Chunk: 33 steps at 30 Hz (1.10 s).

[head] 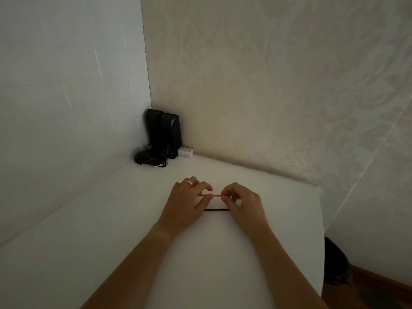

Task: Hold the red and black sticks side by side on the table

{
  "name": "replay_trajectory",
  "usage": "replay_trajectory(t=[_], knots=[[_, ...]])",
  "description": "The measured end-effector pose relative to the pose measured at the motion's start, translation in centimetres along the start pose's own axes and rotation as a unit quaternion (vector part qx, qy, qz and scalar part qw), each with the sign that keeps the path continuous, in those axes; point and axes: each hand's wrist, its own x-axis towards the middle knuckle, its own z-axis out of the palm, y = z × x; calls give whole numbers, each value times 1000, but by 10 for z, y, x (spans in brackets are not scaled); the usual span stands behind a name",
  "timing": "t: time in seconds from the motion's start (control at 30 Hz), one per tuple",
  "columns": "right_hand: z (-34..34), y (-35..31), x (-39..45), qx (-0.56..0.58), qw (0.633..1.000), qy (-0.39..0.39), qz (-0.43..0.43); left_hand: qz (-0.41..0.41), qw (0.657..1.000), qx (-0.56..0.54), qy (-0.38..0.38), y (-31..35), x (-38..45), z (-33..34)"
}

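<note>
— On the white tabletop [111, 253], near its far edge: what do the hands hold?

— Both hands grip one thin red strand [215, 195], stretched level between them. The left hand [188, 204] has its fingers curled, thumb and forefinger pinching the strand's left end; a pale ring sits on one finger. The right hand [242, 202] is likewise curled, fingertips pinching the right end.

— Anything else close by?

— A thin dark straight stick [216, 210] lies flat on the tabletop just nearer the person, between the two hands. Whether either hand touches it cannot be told.

— And the corner?

— Two black upright speakers [163, 132] stand against the walls, tangled cables at their base, a small white box [185, 152] just beside them.
</note>
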Motion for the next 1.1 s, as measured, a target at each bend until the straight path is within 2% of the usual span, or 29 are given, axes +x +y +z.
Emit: replay_trajectory(t=[0.23,0.63,0.8,0.9,1.1], knots=[[4,-3,1,-38,997,-50,-37,46,998,-30,-11,-6,1,4],[3,-4,0,-14,999,-20,-33,51,998,-37,-21,4,0,-6],[0,3,0,2,998,64,21,3,1000,-6,16,1,0,-5],[2,13,0,-39,991,115,57,-26,999,9,25,-1,0,-4],[17,18,3,-114,989,97,7,-43,999,31,7,-3,0,0]])
